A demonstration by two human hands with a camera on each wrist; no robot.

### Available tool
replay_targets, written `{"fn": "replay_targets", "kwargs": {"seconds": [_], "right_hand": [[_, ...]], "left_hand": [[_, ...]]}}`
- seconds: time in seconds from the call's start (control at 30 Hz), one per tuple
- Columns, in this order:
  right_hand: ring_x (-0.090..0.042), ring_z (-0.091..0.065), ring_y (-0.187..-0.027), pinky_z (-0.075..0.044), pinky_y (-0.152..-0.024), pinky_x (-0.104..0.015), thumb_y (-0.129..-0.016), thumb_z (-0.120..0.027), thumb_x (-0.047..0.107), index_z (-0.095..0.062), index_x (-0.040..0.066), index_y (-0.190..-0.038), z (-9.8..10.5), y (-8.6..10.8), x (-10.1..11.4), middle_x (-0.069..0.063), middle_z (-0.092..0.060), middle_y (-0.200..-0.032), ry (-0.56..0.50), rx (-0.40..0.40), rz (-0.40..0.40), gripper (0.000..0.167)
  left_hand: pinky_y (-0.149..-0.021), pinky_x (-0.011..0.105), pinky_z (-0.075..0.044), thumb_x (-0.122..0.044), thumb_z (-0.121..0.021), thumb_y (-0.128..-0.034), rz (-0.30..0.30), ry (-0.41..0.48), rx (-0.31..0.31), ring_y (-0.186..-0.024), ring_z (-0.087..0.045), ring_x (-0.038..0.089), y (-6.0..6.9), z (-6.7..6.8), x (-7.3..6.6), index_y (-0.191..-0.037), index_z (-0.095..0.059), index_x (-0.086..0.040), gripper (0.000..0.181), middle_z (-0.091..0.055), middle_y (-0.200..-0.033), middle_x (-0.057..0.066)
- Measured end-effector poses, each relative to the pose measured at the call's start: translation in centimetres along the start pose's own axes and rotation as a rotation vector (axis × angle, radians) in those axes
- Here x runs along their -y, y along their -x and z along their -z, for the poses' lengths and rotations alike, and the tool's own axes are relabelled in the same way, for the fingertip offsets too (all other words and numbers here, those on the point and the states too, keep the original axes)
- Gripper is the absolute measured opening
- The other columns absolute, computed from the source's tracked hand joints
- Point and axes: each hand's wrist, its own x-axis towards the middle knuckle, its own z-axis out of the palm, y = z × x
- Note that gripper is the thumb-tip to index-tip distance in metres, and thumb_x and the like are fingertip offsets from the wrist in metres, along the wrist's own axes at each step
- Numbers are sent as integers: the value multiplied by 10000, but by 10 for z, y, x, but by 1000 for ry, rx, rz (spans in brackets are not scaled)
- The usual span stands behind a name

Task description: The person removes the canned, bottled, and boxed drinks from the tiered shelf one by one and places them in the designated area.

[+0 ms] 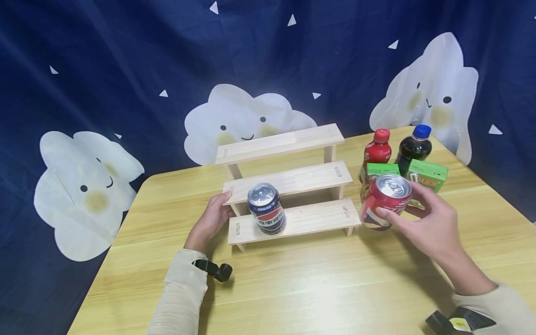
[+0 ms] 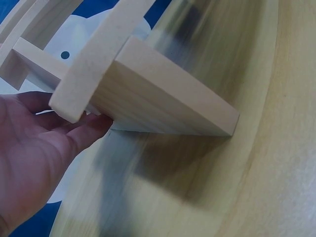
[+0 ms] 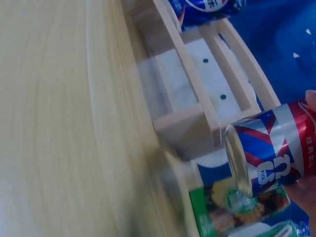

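Note:
A light wooden three-tier rack (image 1: 305,178) stands on the table. At its left end, my left hand (image 1: 211,219) grips the middle tier, the thumb on top. In the left wrist view the fingers (image 2: 94,131) go behind the rack's side piece. A dark blue Pepsi can (image 1: 270,217) stands upright on the left part of the lowest tier. Off the rack's right end, my right hand (image 1: 435,225) holds a red soda can (image 1: 374,217), slightly tilted. The right wrist view shows blue, white and red print on this can (image 3: 274,148), held above the table.
Behind the red can are a red-capped bottle (image 1: 378,150), a dark bottle with a blue cap (image 1: 414,150) and two green boxes, one on the left (image 1: 382,169) and one on the right (image 1: 428,173). A navy curtain (image 1: 268,46) with clouds hangs behind the wooden table (image 1: 284,288).

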Motion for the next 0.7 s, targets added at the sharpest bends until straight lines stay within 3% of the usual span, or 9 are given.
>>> {"fn": "replay_targets", "kwargs": {"seconds": [0.43,0.7], "right_hand": [[146,-542,-879,-461,-700,-39,-680,-848,151,-541,72,-1299,19,3,-28,193,-535,-1054,15,6,-191,695],[138,-523,-883,-461,-690,-42,-696,-838,170,-505,58,-1330,28,1,-44,197,-512,-1041,23,-14,-258,725]], "left_hand": [[-856,337,-487,-223,-294,-990,3,3,-1,-971,-595,117,1,0,1,-1255,-470,37,411,-617,-1034,-47],[-861,335,-486,-225,-292,-987,1,-5,-5,-978,-593,117,1,-1,0,-1278,-448,63,438,-608,-1042,-47]]}}
